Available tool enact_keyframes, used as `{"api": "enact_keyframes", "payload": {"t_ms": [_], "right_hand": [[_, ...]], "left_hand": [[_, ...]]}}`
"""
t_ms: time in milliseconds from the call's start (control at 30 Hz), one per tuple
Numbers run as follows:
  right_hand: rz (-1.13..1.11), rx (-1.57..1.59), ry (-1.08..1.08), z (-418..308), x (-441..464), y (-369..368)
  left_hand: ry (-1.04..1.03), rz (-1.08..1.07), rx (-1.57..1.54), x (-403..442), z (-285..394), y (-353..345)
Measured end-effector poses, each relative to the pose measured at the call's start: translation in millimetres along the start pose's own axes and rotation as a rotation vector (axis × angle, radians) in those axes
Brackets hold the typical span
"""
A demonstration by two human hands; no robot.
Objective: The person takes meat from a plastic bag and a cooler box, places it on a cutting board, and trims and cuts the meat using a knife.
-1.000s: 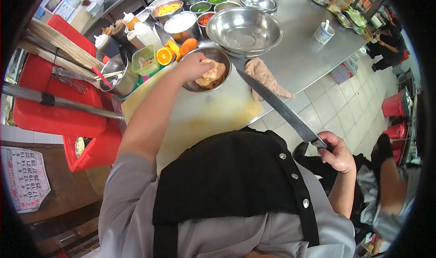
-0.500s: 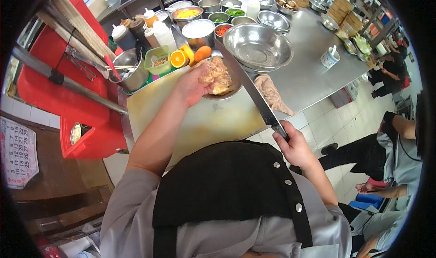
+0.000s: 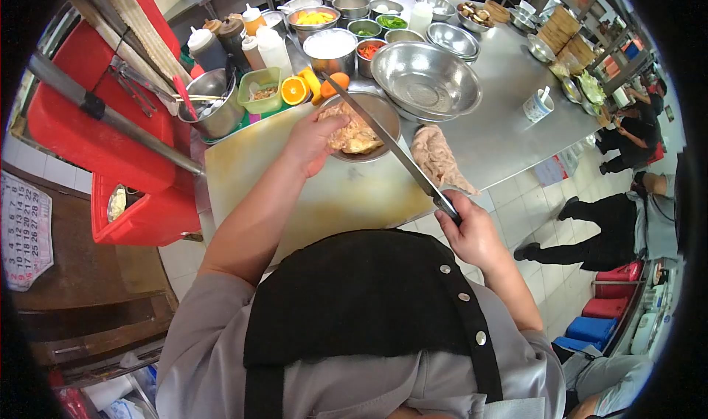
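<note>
My left hand is closed on a piece of pale, yellowish raw meat, perhaps chicken, held over a metal bowl. The bowl sits at the far edge of a worn white cutting board. In my right hand is the handle of a long knife. Its blade slants up and left, passing above the bowl close to the meat. Just right of the blade, a crumpled pinkish cloth lies at the table edge. The lower part of the meat is inside the bowl's outline.
Behind the board are a large steel bowl, a cut orange, a green tub, squeeze bottles and several ingredient bowls. A patterned cup stands on the right. Red bins are at left; other people stand at right.
My left hand has lowered the meat slightly toward the bowl. The knife has shifted left, with its blade now across the bowl. The camera view has turned a little.
</note>
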State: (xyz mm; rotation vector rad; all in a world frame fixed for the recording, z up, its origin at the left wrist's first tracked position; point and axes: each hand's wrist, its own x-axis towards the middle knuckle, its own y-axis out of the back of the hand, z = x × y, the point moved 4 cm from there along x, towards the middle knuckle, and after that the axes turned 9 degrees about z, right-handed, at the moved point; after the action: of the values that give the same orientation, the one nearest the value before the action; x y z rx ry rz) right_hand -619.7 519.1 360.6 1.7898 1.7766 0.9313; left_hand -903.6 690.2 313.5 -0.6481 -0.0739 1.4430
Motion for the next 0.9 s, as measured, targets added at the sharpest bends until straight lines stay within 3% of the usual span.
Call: {"api": "enact_keyframes", "payload": {"t_ms": [333, 500, 900], "right_hand": [[0.076, -0.153, -0.010, 8.6, 1.2, -5.1], [0.038, -0.063, -0.013, 1.2, 0.9, -3.8], [0.002, -0.019, -0.114, 11.9, 0.7, -6.0]], "left_hand": [[-0.082, 0.141, 0.159, -3.6, -2.4, -13.1], [-0.099, 0.202, 0.167, 3.9, -9.2, -7.2], [0.027, 0.070, 0.074, -8.7, -5.7, -14.7]]}}
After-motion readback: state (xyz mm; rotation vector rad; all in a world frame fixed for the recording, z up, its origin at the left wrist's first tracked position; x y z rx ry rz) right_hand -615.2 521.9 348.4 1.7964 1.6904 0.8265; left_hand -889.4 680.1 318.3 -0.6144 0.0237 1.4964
